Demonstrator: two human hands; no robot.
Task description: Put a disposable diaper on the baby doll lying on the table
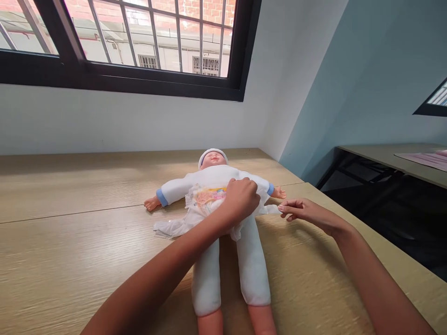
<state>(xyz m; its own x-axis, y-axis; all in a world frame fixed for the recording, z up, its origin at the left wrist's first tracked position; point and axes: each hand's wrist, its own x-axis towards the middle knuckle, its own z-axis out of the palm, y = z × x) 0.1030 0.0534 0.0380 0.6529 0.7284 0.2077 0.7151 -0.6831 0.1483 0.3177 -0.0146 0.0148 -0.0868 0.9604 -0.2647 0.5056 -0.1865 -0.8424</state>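
A baby doll in white clothes with blue cuffs and a white cap lies on its back, legs toward me. Around its hips is a white diaper with a coloured print on its front panel. My left hand is closed over the diaper's front at the doll's waist; its fingertips are hidden, so what it grips there is partly covered. Out to the right, my right hand pinches the end of a diaper tab and holds it away from the doll. The other side flap lies spread on the table at left.
The doll rests on a wooden table that meets a white wall below a barred window. A second table with a pink sheet stands beyond a gap on the right.
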